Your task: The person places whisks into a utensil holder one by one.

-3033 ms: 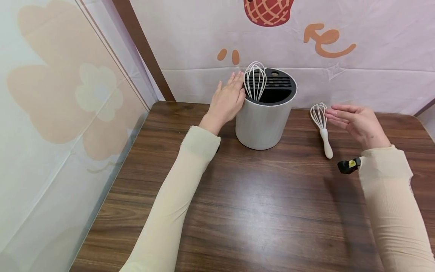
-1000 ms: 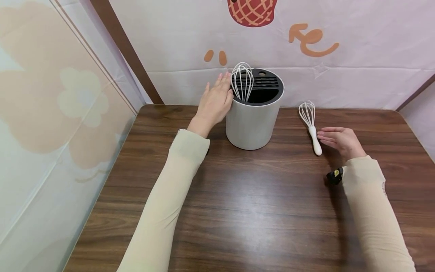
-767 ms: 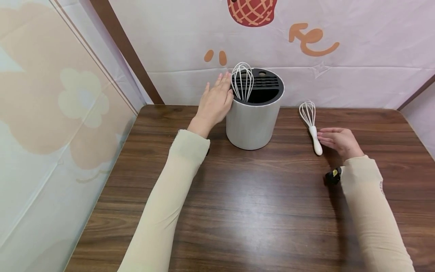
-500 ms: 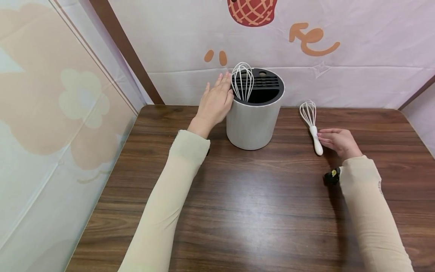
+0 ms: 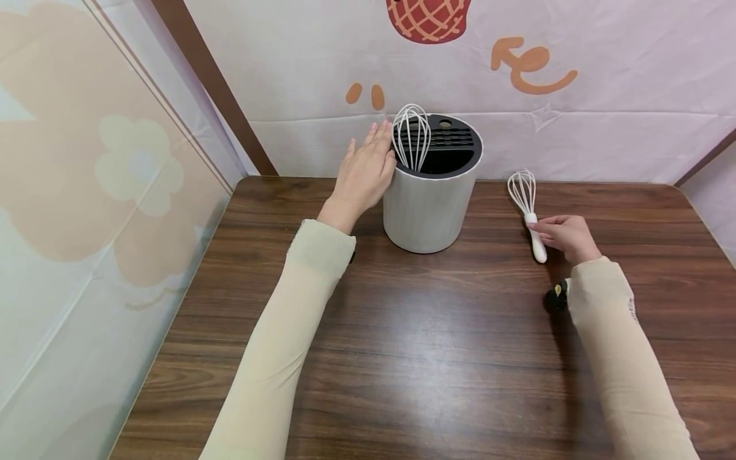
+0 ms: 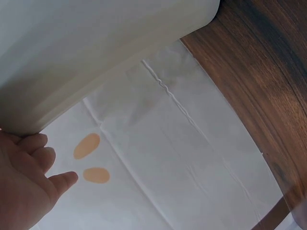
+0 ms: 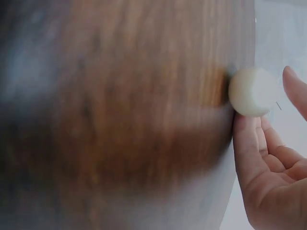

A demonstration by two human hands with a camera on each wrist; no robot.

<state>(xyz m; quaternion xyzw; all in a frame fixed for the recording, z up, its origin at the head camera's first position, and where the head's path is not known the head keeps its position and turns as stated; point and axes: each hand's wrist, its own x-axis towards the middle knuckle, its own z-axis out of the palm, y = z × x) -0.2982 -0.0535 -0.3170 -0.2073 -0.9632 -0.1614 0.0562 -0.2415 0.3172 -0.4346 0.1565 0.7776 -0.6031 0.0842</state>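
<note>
My left hand (image 5: 365,171) rests against the left side of a white cylindrical utensil holder (image 5: 428,214), fingers extended along its rim. In the left wrist view the fingertips (image 6: 44,158) touch the pale wall of the holder. A white whisk (image 5: 411,137) stands in the holder, wires up, its handle hidden inside. A smaller white whisk (image 5: 523,191) lies on the table, wires toward the back. My right hand (image 5: 566,236) is at its handle (image 7: 252,91). In the right wrist view the fingers lie along one side of the handle and the thumb (image 7: 295,88) stands apart from it.
The holder has a black slotted top (image 5: 454,137) with a wide opening at the front. Everything stands on a dark wooden table (image 5: 425,358). A printed white cloth (image 5: 310,70) hangs behind the table, and another one at the left.
My right hand has come down from beside the wires of the small whisk to its handle, and its fingertips now overlap the handle. The left hand stays at the holder. The view has shifted slightly.
</note>
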